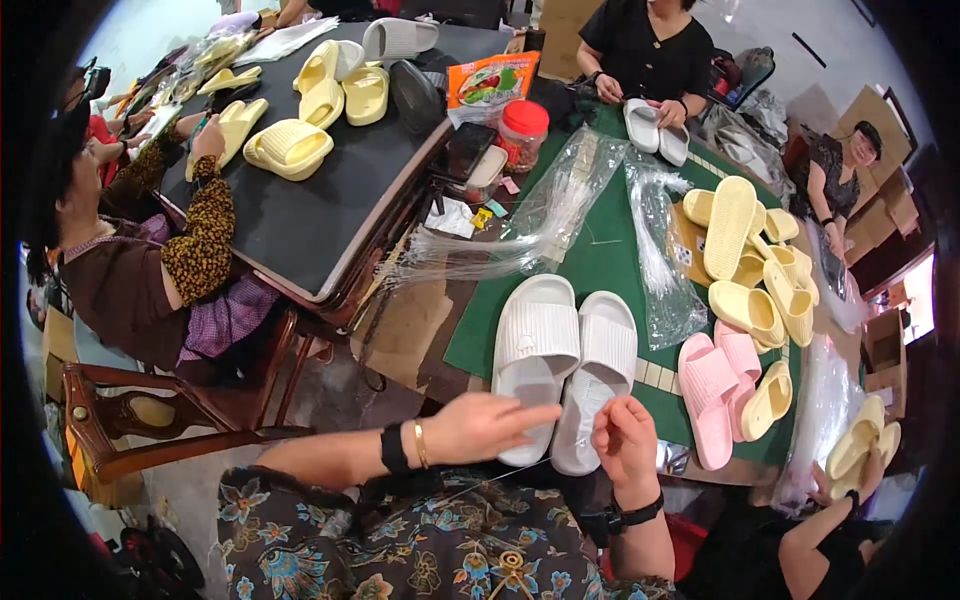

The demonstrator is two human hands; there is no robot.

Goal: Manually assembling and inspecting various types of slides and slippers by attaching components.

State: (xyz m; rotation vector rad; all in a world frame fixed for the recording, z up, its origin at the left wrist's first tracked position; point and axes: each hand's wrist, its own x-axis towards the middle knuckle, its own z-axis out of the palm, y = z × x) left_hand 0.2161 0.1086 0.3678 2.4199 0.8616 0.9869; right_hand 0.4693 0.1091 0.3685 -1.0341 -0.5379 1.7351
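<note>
A pair of white slide slippers lies toes away from me at the table's near edge: the left slipper (pixel 540 340) and the right slipper (pixel 607 345). My left hand (pixel 490 430) passes over the heel of the left slipper, fingers stretched out to the right, nothing visible in them. By the heel of the right slipper, my right hand (pixel 626 440) is closed, thumb and fingertips pressed together. A thin clear plastic strand (pixel 495 482) runs up from my lap towards those fingertips; its end there is too fine to see clearly.
Bundles of clear plastic strands (pixel 560 200) lie beyond the slippers on the green table mat (pixel 480 330). To the right are pink slippers (pixel 710 390) and a pile of yellow slippers (pixel 735 230). A red-lidded jar (pixel 523 130) stands far left. Several people handle slippers around the tables.
</note>
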